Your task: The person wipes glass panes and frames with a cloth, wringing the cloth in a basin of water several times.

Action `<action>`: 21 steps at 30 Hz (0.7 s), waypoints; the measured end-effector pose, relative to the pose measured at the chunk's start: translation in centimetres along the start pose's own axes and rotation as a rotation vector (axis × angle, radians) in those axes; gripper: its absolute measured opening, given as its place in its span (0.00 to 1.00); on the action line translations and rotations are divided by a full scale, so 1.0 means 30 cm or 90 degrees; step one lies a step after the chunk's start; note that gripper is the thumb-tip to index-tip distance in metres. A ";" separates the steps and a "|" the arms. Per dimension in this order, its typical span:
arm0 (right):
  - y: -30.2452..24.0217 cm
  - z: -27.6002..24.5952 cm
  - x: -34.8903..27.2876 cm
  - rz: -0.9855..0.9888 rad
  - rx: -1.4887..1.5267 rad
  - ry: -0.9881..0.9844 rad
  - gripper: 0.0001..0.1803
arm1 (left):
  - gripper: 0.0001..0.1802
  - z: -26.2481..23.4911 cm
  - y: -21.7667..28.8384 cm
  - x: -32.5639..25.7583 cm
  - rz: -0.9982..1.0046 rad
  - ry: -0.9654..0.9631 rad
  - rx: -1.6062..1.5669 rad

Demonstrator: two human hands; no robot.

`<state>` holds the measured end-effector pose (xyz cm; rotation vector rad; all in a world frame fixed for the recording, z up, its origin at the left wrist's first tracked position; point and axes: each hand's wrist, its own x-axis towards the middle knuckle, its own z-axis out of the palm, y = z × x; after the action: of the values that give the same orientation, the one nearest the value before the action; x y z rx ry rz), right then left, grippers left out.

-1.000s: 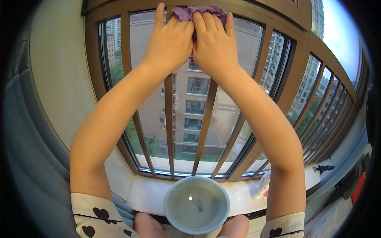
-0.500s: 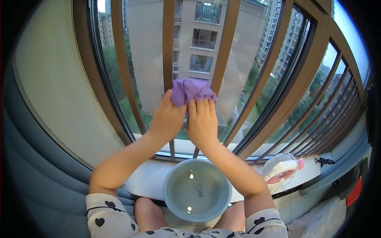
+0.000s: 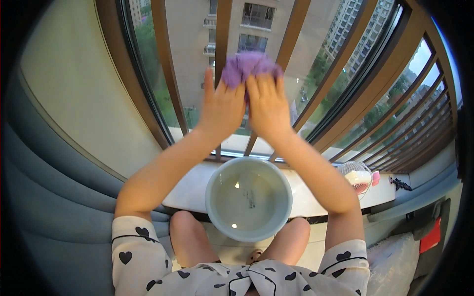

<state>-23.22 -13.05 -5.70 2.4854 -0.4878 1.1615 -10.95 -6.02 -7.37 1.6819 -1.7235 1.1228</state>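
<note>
A crumpled purple cloth (image 3: 251, 68) is held up in front of the brown window bars, both hands on its lower edge. My left hand (image 3: 222, 111) grips its left part with the fingers, while the thumb sticks up apart from it. Close beside it, my right hand (image 3: 269, 108) has its fingers bent over the cloth's right part. The cloth covers pieces of the bars behind it, and whether it touches them I cannot tell. Below my forearms stands a round pale blue basin (image 3: 212, 200) with clear water in it.
The basin rests by a white sill (image 3: 185, 190), above my knees. Brown vertical bars (image 3: 291, 39) cross the window. To the right on the sill are a small white and pink fan (image 3: 358, 177) and a small dark object (image 3: 400, 184). A grey-blue padded surface (image 3: 64, 207) lies left.
The view has tilted downward, so the basin, bars and hands appear higher in the picture. Both hands still grip the cloth and have moved slightly up along the bars with it.
</note>
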 end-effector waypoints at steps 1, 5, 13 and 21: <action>0.005 -0.034 0.038 -0.009 -0.003 0.040 0.24 | 0.19 -0.033 -0.005 0.038 -0.004 -0.008 -0.009; -0.022 -0.029 0.047 -0.010 -0.021 0.092 0.22 | 0.10 -0.042 -0.020 0.051 -0.007 0.053 -0.006; -0.118 0.166 -0.254 0.085 0.073 -0.028 0.26 | 0.09 0.151 0.045 -0.282 -0.118 -0.103 -0.298; -0.192 0.316 -0.477 0.147 0.165 -0.119 0.28 | 0.17 0.287 0.127 -0.539 -0.247 -0.242 -0.462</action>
<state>-23.03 -10.02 -23.56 2.8395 -0.7340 1.1435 -10.80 -4.03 -25.97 1.6812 -1.6216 -0.0248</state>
